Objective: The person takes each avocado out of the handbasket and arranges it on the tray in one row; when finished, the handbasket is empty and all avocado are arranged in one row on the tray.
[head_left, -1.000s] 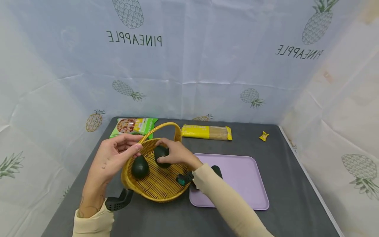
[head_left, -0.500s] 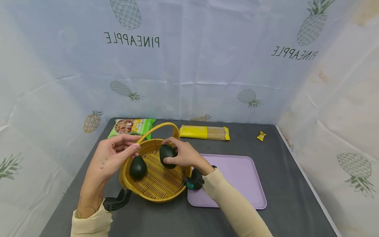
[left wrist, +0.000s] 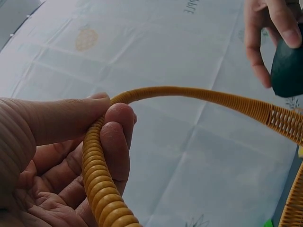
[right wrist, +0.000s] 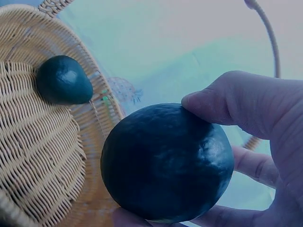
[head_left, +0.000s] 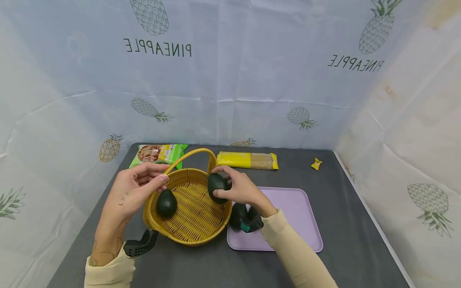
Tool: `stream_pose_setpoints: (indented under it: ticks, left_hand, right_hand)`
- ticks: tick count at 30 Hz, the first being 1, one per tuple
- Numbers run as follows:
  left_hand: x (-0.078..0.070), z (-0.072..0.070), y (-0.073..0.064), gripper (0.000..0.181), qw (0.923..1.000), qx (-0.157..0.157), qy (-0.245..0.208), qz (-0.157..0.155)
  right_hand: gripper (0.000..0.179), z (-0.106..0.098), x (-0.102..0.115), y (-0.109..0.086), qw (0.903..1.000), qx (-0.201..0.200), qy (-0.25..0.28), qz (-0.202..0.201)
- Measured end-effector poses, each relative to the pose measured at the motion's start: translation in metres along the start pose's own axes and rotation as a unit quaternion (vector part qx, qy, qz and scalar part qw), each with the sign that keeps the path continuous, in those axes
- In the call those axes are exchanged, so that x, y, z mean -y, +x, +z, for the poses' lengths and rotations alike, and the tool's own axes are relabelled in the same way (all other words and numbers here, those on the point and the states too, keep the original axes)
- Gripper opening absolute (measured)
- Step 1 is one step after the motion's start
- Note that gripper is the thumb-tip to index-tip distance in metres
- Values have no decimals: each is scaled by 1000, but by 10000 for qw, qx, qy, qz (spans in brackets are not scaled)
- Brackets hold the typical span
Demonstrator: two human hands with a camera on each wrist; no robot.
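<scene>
In the head view my left hand [head_left: 135, 192] pinches the arched handle [left wrist: 170, 91] of a yellow wicker basket [head_left: 191, 242] between thumb and fingers. Inside the basket, on its left side, lies one dark green avocado [head_left: 166, 204]. My right hand [head_left: 242, 188] grips a second avocado [head_left: 218, 188] above the basket's right rim, fingers on top and thumb below. Close up in the right wrist view, the held avocado [right wrist: 165, 163] hangs apart from the basket wall. The other avocado [right wrist: 64, 80] shows inside the basket there.
Right of the basket lies a lilac tray [head_left: 295, 224]. A dark rounded thing [head_left: 237, 216], apparently another avocado, sits on its left part, partly hidden by the wrist camera. Behind are a green food packet [head_left: 162, 153], a yellow noodle packet [head_left: 248, 160] and a small yellow wrapped sweet [head_left: 316, 164].
My right hand has moved right with the avocado, from over the basket's middle to its right rim. The left hand keeps its hold on the handle.
</scene>
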State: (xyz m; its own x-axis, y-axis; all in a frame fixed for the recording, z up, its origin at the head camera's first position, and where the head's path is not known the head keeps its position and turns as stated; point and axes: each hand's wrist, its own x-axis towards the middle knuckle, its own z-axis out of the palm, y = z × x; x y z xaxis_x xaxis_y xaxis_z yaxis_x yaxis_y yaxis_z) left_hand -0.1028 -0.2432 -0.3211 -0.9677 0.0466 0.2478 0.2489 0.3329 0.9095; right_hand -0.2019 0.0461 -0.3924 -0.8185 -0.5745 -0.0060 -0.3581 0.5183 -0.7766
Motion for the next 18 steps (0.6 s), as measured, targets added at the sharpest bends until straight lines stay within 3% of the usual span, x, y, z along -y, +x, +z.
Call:
stream_pose_setpoints:
  ticks: [9, 18]
  left_hand:
    - [1, 1, 0, 29, 9999, 41, 97, 18]
    - [1, 0, 0, 28, 10000, 44, 55, -3]
  right_hand:
    - [53, -22, -18, -24, 9979, -432, 294, 376]
    - [56, -40, -41, -51, 9894, -816, 891, 810]
